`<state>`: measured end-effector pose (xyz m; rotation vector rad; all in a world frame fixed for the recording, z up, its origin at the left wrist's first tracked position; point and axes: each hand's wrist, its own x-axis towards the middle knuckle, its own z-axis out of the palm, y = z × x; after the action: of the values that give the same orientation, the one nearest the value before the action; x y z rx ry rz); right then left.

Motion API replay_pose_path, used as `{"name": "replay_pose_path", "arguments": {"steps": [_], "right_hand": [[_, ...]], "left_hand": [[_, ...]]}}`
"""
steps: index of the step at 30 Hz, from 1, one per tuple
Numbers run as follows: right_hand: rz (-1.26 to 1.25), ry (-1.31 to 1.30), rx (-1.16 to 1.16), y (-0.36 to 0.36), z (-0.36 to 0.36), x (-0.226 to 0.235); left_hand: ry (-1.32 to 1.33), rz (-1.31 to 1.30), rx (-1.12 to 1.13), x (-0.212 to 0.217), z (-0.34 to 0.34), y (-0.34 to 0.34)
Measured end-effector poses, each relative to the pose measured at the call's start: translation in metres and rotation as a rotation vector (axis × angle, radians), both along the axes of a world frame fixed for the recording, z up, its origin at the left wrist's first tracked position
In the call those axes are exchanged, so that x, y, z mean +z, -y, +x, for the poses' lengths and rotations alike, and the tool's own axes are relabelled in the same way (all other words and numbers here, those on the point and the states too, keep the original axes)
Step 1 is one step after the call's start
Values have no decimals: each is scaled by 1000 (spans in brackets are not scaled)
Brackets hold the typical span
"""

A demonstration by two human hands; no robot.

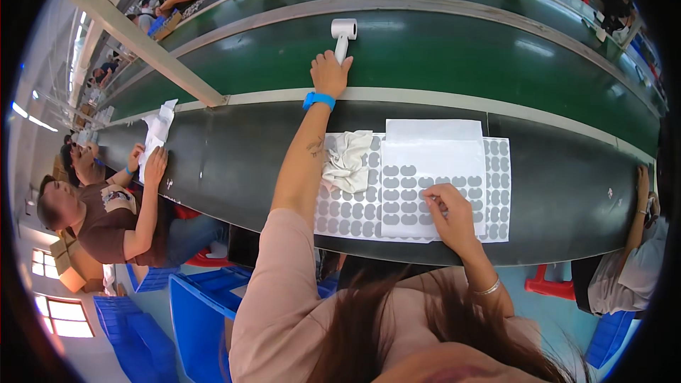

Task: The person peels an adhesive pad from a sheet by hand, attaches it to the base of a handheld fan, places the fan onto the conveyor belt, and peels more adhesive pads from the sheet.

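My left arm stretches far across the bench to the green belt. There my left hand (330, 74) is closed round the handle end of a white hair-dryer-shaped device (344, 30), whose round head points away from me. My right hand (451, 218) hovers over the upper sheet of grey stickers (399, 197), thumb and fingertips pinched together. Whatever they hold, if anything, is too small to make out. Beneath it lies a wider sheet of the same grey stickers (499, 191). A crumpled whitish cloth (348, 162) rests on its left part, beside my left forearm.
A pale rail (418, 94) separates the dark bench (567, 170) from the green belt (454, 42). At the left, a person (117, 209) handles a white sheet (157, 135). Another person (638, 262) sits at the right. A slanted post (145, 39) rises at the left.
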<state>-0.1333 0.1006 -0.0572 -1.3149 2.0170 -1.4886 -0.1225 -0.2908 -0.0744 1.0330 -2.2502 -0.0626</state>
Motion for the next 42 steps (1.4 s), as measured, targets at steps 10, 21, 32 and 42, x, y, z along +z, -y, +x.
{"name": "replay_pose_path", "arguments": {"steps": [10,21,32,42], "right_hand": [[87,60,71,0,-10,16],[-208,458,58,45,-69,28],[-205,516,120,36,-66,16],[-130,441,15,33,-89,10]], "left_hand": [[-636,935,-795,37,8,-163],[-740,1285,-882,28,19,-219],[-621,1460,-897,23,25,-220],[-627,1335,-850,18,24,-214]]}}
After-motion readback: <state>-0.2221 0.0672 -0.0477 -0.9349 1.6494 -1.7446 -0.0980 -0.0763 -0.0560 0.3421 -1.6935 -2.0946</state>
